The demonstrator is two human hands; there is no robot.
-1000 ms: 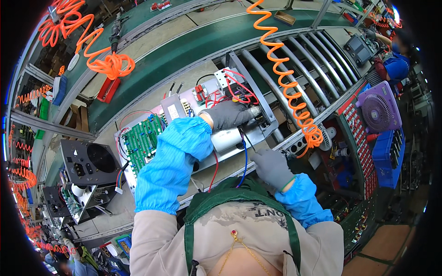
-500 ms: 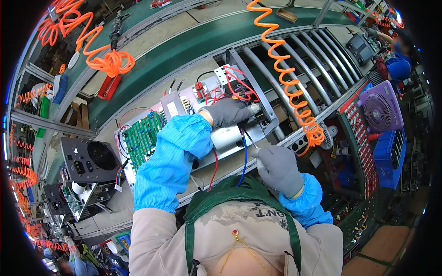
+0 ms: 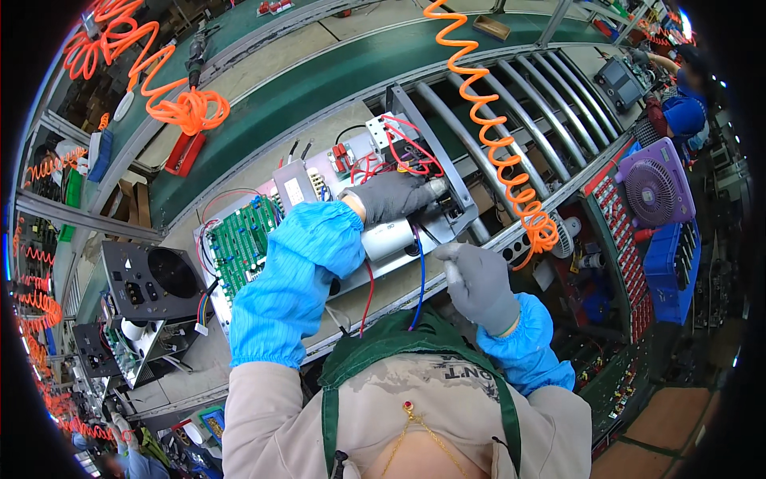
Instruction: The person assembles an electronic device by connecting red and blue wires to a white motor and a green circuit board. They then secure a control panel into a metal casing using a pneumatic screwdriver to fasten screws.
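Observation:
My left hand [image 3: 391, 197], in a grey glove, reaches across an open electronic chassis to the inner side of its metal end panel [image 3: 435, 148]. Its fingers are bent together there, and what they grip is hidden. Just below that hand lies a white cylinder [image 3: 388, 239], with a blue wire [image 3: 422, 275] and a red wire [image 3: 370, 295] hanging nearby. My right hand [image 3: 481, 289], also gloved, is closed in a pinch off the chassis's near right corner. A thin dark line runs from its fingertips toward the panel; its kind cannot be made out.
A green circuit board [image 3: 243, 243] and a boxy metal part [image 3: 294, 185] fill the chassis's left side. Rollers [image 3: 519, 112] extend to the right, under a hanging orange coiled hose [image 3: 499, 148]. A black unit with a fan [image 3: 152, 275] stands left; a purple fan [image 3: 656, 184] stands right.
My right hand has shifted slightly, its fingertips a little up and left, and less of the thin line shows. My left hand stays at the panel. The whole view has shifted slightly.

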